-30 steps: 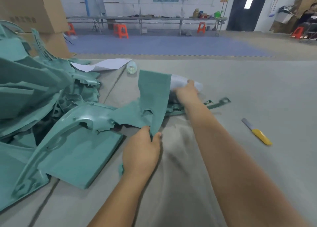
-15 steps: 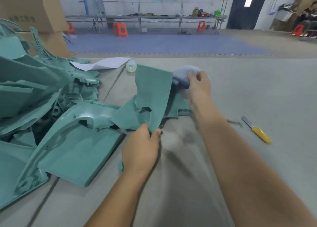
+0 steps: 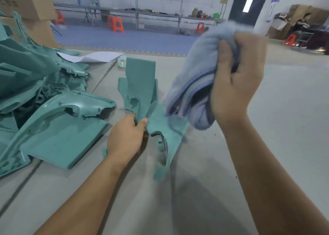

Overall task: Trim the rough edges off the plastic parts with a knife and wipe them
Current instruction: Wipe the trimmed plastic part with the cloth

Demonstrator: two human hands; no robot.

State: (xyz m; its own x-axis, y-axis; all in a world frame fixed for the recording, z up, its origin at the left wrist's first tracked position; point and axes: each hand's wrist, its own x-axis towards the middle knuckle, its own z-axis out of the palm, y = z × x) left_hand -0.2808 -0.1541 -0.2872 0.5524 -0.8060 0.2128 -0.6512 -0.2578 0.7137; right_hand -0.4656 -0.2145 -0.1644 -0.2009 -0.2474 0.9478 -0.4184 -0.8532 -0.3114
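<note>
A teal plastic part (image 3: pixel 140 85) stands tilted on the grey table, its upper panel pointing away from me. My left hand (image 3: pixel 125 137) pinches its near lower edge between thumb and fingers. My right hand (image 3: pixel 235 85) is raised well above the table and grips a bunched pale blue cloth (image 3: pixel 199 85), which hangs to the right of the part without touching it. The knife is out of sight, hidden behind my right forearm or outside the frame.
A heap of teal plastic parts (image 3: pixel 35 92) fills the left side of the table (image 3: pixel 284 110). A white sheet (image 3: pixel 92 57) and a roll of tape (image 3: pixel 122 61) lie at the far edge. Cardboard boxes (image 3: pixel 26 7) stand at the back left.
My right hand lifted the cloth from behind the part up and toward me, high over the table. The left hand kept its hold while the part shifted slightly.
</note>
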